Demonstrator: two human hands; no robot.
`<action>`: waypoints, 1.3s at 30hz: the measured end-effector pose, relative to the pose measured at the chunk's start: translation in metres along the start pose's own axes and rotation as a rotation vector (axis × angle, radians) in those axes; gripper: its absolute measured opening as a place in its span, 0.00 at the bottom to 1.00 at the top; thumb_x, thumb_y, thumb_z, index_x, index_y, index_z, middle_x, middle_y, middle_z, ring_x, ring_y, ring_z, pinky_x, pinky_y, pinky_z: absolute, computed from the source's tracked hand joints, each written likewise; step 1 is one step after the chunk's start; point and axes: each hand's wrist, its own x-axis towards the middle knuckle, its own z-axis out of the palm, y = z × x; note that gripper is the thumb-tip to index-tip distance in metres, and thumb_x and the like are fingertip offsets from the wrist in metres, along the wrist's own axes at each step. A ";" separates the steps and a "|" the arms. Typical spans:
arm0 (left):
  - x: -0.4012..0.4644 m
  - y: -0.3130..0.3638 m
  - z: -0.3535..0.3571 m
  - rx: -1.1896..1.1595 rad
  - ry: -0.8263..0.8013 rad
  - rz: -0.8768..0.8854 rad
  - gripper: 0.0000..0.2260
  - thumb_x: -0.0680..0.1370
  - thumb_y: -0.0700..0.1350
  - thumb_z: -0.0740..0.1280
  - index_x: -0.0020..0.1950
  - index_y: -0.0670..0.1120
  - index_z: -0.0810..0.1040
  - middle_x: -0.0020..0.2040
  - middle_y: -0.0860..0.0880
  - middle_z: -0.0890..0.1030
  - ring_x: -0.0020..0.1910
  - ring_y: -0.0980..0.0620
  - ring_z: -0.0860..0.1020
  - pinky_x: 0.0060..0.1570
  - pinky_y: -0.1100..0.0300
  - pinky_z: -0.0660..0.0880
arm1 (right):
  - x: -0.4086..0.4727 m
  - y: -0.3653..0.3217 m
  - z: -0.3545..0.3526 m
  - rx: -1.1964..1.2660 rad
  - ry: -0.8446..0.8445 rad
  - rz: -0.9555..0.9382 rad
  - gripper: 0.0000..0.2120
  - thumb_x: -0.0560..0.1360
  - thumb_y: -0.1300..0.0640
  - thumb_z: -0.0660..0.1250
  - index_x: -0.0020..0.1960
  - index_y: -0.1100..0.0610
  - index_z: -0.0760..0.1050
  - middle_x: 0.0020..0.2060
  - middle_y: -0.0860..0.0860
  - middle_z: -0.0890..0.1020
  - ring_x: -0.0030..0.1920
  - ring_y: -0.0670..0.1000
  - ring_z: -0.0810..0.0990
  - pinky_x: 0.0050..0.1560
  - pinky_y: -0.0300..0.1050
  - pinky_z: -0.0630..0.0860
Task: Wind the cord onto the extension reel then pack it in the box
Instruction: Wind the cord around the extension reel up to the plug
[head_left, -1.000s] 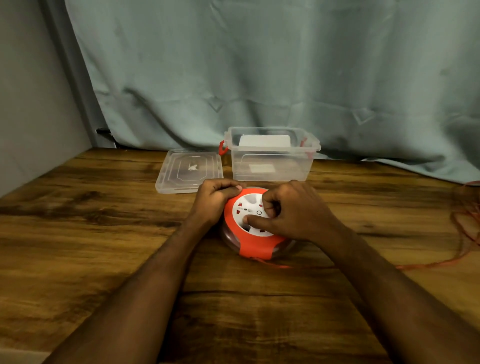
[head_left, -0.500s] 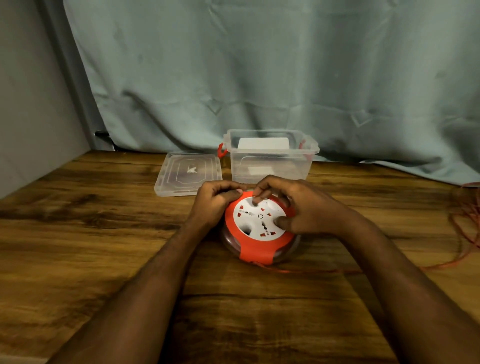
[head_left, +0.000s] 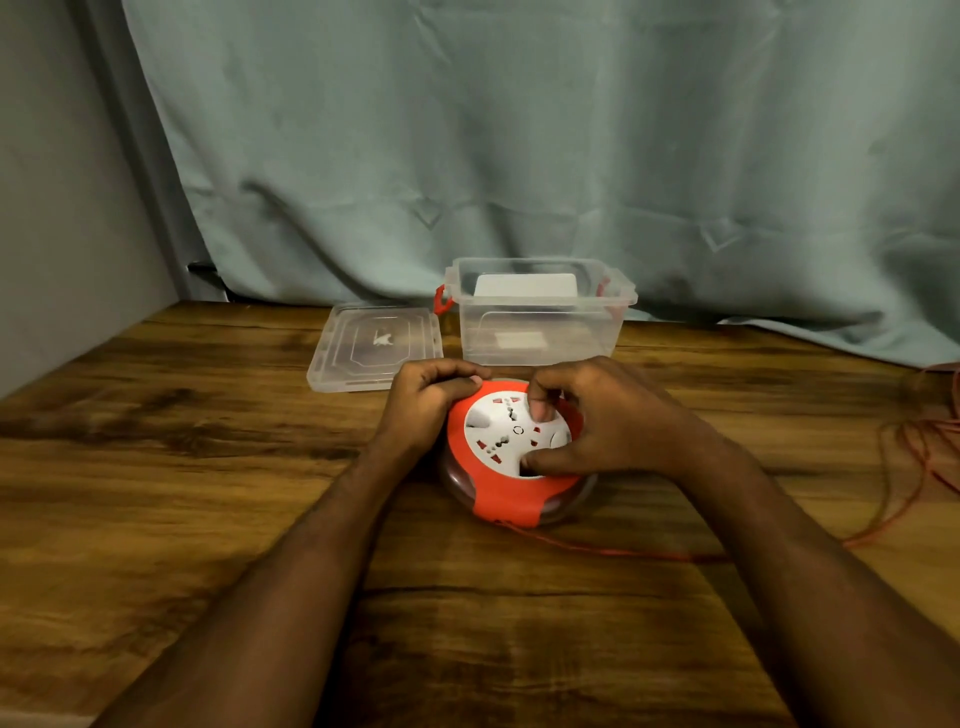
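A round extension reel (head_left: 506, 493) with an orange rim and a white socket face lies flat on the wooden table (head_left: 208, 467). My left hand (head_left: 428, 402) grips its left edge. My right hand (head_left: 597, 415) rests on the white face, thumb and fingers curled into its recesses. A thin orange cord (head_left: 613, 552) leaves the reel's front and runs right to loose loops (head_left: 930, 457) at the table's right edge. Behind the reel stands a clear plastic box (head_left: 540, 332) with no lid on, red latches on its sides.
The box's clear lid (head_left: 376, 347) lies flat to the left of the box. A pale green curtain (head_left: 519, 156) hangs behind the table and drapes onto its back right corner. A grey wall closes off the left side.
My right hand has turned on the white socket face, which has rotated with it. The cord on the table has been drawn in toward the reel. My left hand has stayed put.
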 end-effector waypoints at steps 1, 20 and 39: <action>0.000 0.000 0.000 -0.001 0.002 -0.002 0.08 0.76 0.34 0.67 0.48 0.43 0.85 0.45 0.43 0.86 0.43 0.45 0.84 0.45 0.53 0.80 | 0.000 -0.002 0.001 -0.029 0.009 -0.004 0.21 0.63 0.34 0.77 0.44 0.46 0.75 0.42 0.41 0.81 0.42 0.43 0.78 0.35 0.39 0.74; -0.001 0.002 0.000 -0.017 -0.006 -0.018 0.07 0.74 0.33 0.67 0.46 0.39 0.86 0.43 0.40 0.86 0.42 0.43 0.84 0.44 0.54 0.79 | 0.002 -0.003 -0.009 0.128 -0.039 0.023 0.29 0.69 0.59 0.78 0.67 0.43 0.75 0.40 0.21 0.77 0.38 0.28 0.76 0.29 0.28 0.70; -0.005 0.010 0.002 -0.036 0.010 -0.045 0.15 0.73 0.31 0.68 0.37 0.49 0.87 0.40 0.46 0.86 0.41 0.46 0.84 0.46 0.52 0.80 | 0.001 0.002 -0.005 0.263 -0.125 0.064 0.44 0.64 0.49 0.83 0.69 0.35 0.58 0.56 0.42 0.80 0.56 0.48 0.82 0.47 0.47 0.86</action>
